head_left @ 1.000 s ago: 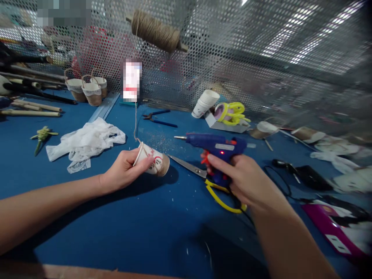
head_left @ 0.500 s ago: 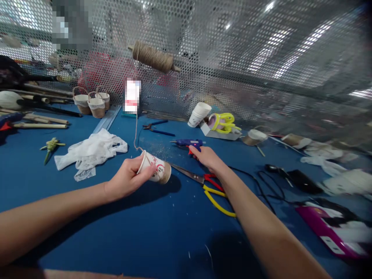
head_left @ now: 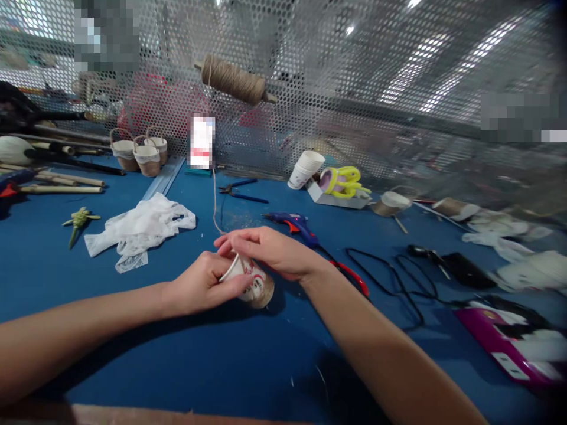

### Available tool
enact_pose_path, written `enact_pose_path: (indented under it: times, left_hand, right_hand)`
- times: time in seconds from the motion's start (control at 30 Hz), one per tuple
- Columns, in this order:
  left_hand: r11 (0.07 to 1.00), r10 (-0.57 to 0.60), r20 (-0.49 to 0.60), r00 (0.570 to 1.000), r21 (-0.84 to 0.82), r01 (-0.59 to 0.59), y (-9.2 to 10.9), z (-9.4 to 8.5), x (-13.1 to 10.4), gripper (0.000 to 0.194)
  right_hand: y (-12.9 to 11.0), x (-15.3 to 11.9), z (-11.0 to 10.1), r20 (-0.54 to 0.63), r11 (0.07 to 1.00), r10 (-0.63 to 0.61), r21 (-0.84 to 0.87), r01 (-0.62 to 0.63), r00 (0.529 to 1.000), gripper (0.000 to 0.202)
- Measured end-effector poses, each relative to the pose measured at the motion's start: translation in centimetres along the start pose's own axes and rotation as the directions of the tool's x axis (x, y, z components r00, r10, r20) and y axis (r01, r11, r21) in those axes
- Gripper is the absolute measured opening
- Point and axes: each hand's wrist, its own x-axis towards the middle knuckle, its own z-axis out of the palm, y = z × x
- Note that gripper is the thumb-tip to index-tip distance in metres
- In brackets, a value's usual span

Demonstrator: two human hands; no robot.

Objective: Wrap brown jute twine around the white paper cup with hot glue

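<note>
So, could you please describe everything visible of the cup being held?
The cup looks like paper: white with red and black print, its base end covered in brown, apparently twine. It is tilted, mouth toward the left, over the table. The left hand grips it; the right hand partly hides its rim.

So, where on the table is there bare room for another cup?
Below-left of the white cloth, down to the left forearm; also between that forearm and the front edge. Beyond the right forearm it's crowded: glue gun, small basket, purple box.
</note>
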Motion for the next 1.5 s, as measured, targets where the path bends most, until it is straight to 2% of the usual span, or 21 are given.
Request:
enact_pose_path:
  times: [0.07,0.13,0.2,0.3,0.37,0.5,0.73,1.07,1.3,1.5]
  left_hand:
    - [0.993,-0.093,-0.007,0.996,-0.07,0.092,-0.1,0.0,0.0,0.031]
    - [0.958,-0.212,-0.014,0.977,-0.199,0.206,-0.1,0.0,0.0,0.028]
    - [0.883,-0.34,-0.02,0.94,-0.349,0.312,-0.2,0.0,0.2,0.031]
    - [0.763,-0.464,-0.028,0.885,-0.52,0.384,-0.3,0.0,0.4,0.032]
    - [0.716,-0.494,-0.025,0.869,-0.579,0.39,-0.3,0.0,0.5,0.031]
    - [0.706,-0.51,-0.014,0.86,-0.578,0.409,-0.1,0.0,0.3,0.033]
    - [0.805,-0.432,-0.039,0.901,-0.468,0.366,0.2,0.1,-0.2,0.03]
    - [0.863,-0.366,-0.06,0.929,-0.396,0.315,-0.1,-0.1,-0.5,0.028]
    - [0.942,-0.218,-0.121,0.968,-0.286,0.177,0.4,-0.2,-0.5,0.025]
    - [0.981,-0.075,-0.171,0.982,-0.189,0.042,0.4,-0.3,-0.5,0.023]
  right_hand:
    - [0.1,-0.2,0.0,-0.057,0.989,-0.02,0.143,0.028,0.998,0.015]
    - [0.0,-0.7,-0.1,-0.176,0.979,-0.059,0.182,0.091,0.983,0.009]
    - [-0.3,-1.5,-0.2,-0.328,0.982,-0.117,0.104,0.159,0.937,0.01]
    - [-1.1,-3.0,-0.3,-0.525,0.975,-0.218,-0.085,0.204,0.823,0.012]
    - [-1.4,-3.7,-0.3,-0.578,0.964,-0.263,-0.195,0.182,0.772,0.012]
    - [-1.2,-4.1,-0.3,-0.604,0.933,-0.314,-0.339,0.121,0.732,0.015]
    - [0.1,-3.2,-0.7,-0.614,0.929,-0.3,-0.361,0.078,0.73,0.019]
    - [0.7,-3.0,-0.8,-0.613,0.933,-0.271,-0.357,0.047,0.742,0.022]
    - [1.2,-2.8,-0.9,-0.573,0.933,-0.238,-0.359,0.021,0.784,0.023]
    - [1.0,-2.8,-0.6,-0.566,0.927,-0.22,-0.375,-0.01,0.795,0.023]
